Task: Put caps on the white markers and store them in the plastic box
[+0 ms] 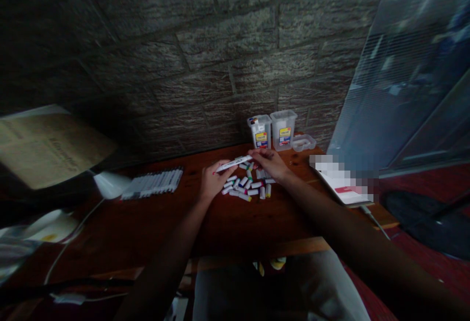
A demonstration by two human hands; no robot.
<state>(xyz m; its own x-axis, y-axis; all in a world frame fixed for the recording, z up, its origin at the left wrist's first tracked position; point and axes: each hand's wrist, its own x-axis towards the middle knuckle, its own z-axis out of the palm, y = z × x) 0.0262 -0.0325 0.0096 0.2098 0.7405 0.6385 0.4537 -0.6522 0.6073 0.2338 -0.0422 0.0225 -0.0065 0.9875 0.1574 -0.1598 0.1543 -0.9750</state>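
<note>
Between my two hands a white marker (235, 162) is held lengthwise over the table, its left end lower than its right. The fingers of my left hand (215, 180) close round the left part of its barrel. My right hand (270, 163) pinches the right end, where the fingers hide the tip. Below the marker lies a loose pile of white marker caps (244, 182) with ends in several colours. To the left, a row of white markers (152, 184) lies side by side on the wooden table (165, 228).
Two clear plastic containers (283, 137) stand against the brick wall (205, 66); the left one holds some items. A clear lid (304, 142) lies beside them. At the right edge sits a partly blurred flat device (343, 184) with a cable. A white lamp-like object (110, 184) is at the left.
</note>
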